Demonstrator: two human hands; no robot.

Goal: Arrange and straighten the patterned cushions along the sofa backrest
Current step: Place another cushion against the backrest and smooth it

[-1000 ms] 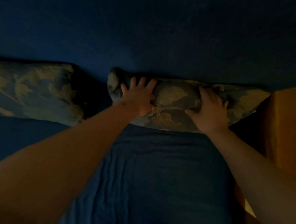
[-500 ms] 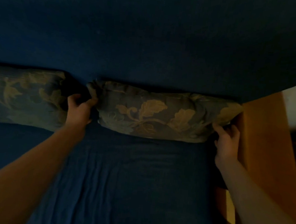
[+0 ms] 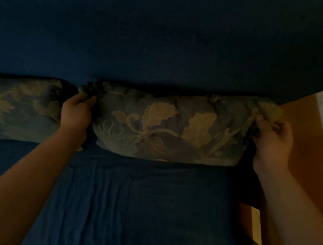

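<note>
A patterned cushion (image 3: 171, 128) with pale leaf motifs leans against the dark blue sofa backrest (image 3: 162, 46), right of centre. My left hand (image 3: 77, 114) pinches its upper left corner. My right hand (image 3: 272, 137) pinches its upper right corner, and the fabric looks stretched between the two. A second patterned cushion (image 3: 22, 108) stands against the backrest at the left, partly cut off by the frame edge, with a narrow gap between the two cushions.
The blue sofa seat (image 3: 132, 206) with a creased cover fills the foreground. An orange-brown wooden side panel (image 3: 305, 151) borders the sofa on the right. The room is dim.
My hands left the cushion's front face and moved out to its two ends, then up to grip the top corners. The cushion now lies wider and straighter along the backrest.
</note>
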